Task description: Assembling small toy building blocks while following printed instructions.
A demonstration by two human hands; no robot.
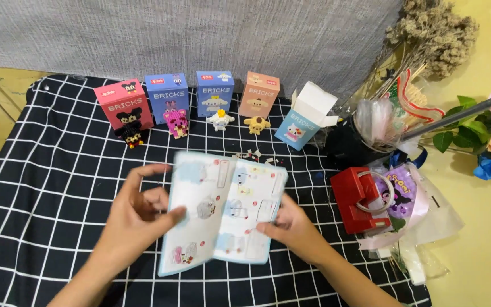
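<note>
Both my hands hold an unfolded paper instruction leaflet (223, 213) with small coloured pictures, raised above a black cloth with a white grid (46, 187). My left hand (137, 213) pinches its left edge with the thumb on top. My right hand (291, 227) grips its lower right edge. A few tiny loose bricks (254, 156) lie on the cloth just behind the leaflet.
Several small brick boxes stand in a row at the back: red (123, 104), two blue (167, 95), peach (258, 94), and an opened light-blue one (307, 122). Small brick figures (175, 123) stand before them. A red box (362, 199), plastic bags, dried flowers (433, 34) and a metal rod (453, 118) crowd the right.
</note>
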